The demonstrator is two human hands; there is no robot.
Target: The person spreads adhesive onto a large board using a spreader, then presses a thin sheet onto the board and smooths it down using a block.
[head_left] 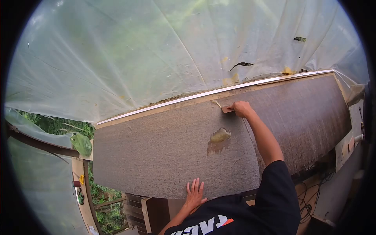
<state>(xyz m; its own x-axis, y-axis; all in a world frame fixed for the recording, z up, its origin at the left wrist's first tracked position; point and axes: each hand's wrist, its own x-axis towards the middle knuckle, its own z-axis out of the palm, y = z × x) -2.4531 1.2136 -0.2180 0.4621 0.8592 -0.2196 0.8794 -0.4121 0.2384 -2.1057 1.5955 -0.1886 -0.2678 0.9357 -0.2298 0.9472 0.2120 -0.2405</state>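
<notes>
My right hand (241, 109) is closed around a flat brown scraper (227, 109), held near the far edge of a long curved panel (164, 145). A pale streak (217, 103) lies beside the scraper's tip. Nearer to me on the panel's grey, speckled surface is a glossy yellowish patch (220, 135) with a darker wet smear below it. My left hand (194, 194) lies with fingers spread on the panel's near edge. To the right of my right arm, the surface (309, 117) is darker and smoother.
Translucent plastic sheeting (137, 51) hangs behind the panel, above a white strip (176, 96). A green plastic bag (81, 144) is at the left. Black cables (307, 201) hang at the lower right. Wooden slats (134, 211) show below the panel.
</notes>
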